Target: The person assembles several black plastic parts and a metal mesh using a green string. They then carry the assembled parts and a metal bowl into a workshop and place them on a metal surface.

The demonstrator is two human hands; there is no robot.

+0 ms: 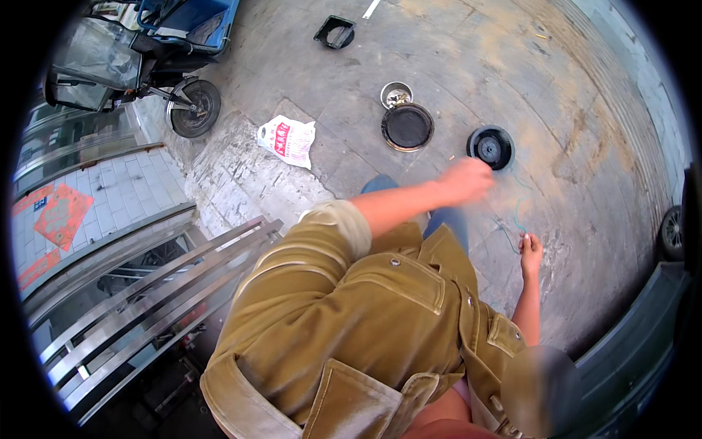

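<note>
My left hand (pixel 468 181) is stretched out across in front of me and smeared by motion, so its fingers cannot be made out. It is just below a black round plastic basin (pixel 491 148) on the ground. Farther right and nearer to me, my right hand (pixel 531 246) is closed, its fingertips pinching a thin green string (pixel 518 214). The string loops over the paving between my two hands. Left of the basin lies a round black pan (pixel 407 126) with a worn rim. It touches a metal bowl (pixel 396 93) that holds small pieces.
A white plastic bag (pixel 287 141) with red print lies to the left. Beyond it stands a cargo tricycle with a front wheel (pixel 194 108). A black square frame (pixel 335 33) lies far off. Steel rails (pixel 146 300) are at near left, a car wheel (pixel 671 233) at far right.
</note>
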